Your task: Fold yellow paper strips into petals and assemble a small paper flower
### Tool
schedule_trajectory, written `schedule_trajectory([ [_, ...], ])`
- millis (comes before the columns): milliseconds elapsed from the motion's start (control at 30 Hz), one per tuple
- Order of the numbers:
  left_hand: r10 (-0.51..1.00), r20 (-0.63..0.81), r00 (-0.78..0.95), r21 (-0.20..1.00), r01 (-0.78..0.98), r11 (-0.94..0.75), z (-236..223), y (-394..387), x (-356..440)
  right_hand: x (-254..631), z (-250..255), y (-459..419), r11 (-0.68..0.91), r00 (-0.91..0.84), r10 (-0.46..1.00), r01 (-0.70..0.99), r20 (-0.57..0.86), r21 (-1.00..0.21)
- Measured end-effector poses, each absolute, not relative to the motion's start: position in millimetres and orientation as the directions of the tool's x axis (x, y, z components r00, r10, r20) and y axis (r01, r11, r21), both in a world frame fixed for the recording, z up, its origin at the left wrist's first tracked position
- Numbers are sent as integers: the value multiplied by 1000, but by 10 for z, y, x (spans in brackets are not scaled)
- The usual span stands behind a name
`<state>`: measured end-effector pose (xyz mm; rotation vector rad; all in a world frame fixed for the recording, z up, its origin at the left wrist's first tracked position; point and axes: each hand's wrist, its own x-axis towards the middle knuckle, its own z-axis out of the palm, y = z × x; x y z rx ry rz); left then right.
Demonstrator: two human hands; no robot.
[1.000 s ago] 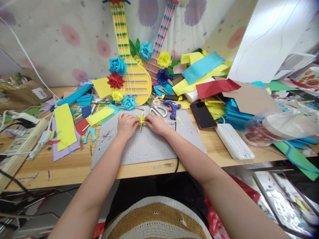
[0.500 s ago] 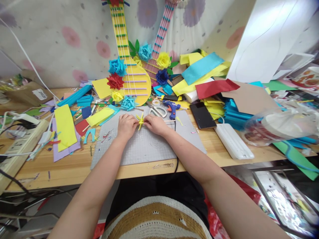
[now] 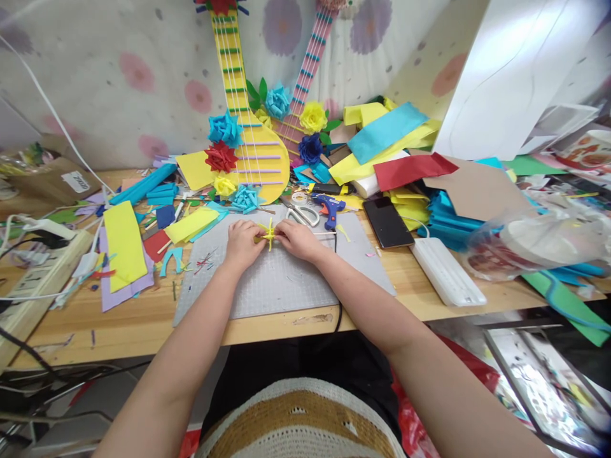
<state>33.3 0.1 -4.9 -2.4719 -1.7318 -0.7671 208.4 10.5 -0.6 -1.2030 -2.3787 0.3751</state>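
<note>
Above the grey cutting mat (image 3: pixel 286 289), a small yellow paper flower (image 3: pixel 270 236) with narrow, spread petals is between my two hands. My left hand (image 3: pixel 244 243) pinches it from the left, fingers closed around its petals. My right hand (image 3: pixel 296 240) is closed at the flower's right side, fingertips close against its middle. A thin white stick (image 3: pixel 327 233) pokes out past my right hand, in line with the flower; where it meets the flower is hidden by my fingers. White-handled scissors (image 3: pixel 305 215) and a blue glue gun (image 3: pixel 331 210) lie just beyond my right hand.
A yellow paper guitar (image 3: pixel 267 162) with paper flowers leans at the back. A phone (image 3: pixel 387 221) and white power bank (image 3: pixel 449 270) lie right, near piled crepe paper (image 3: pixel 389 130). Yellow strips (image 3: pixel 125 245) and a power strip (image 3: pixel 41 289) are left. A black cable (image 3: pixel 339 315) crosses the mat.
The yellow flower has turned slightly between my fingers, its petals now pointing more upright. My left fingers have shifted a little closer around it. The right hand has hardly moved.
</note>
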Motion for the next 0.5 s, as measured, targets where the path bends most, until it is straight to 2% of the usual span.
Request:
schedule_trajectory([
  [200,835,460,301,172,893,-417,-13,-16,335,2108,-12,104,592,-513,806,694,295,-411],
  [500,822,474,315,177,881,-439,-35,-18,368,2113,-22,110,608,-525,794,674,307,-420],
])
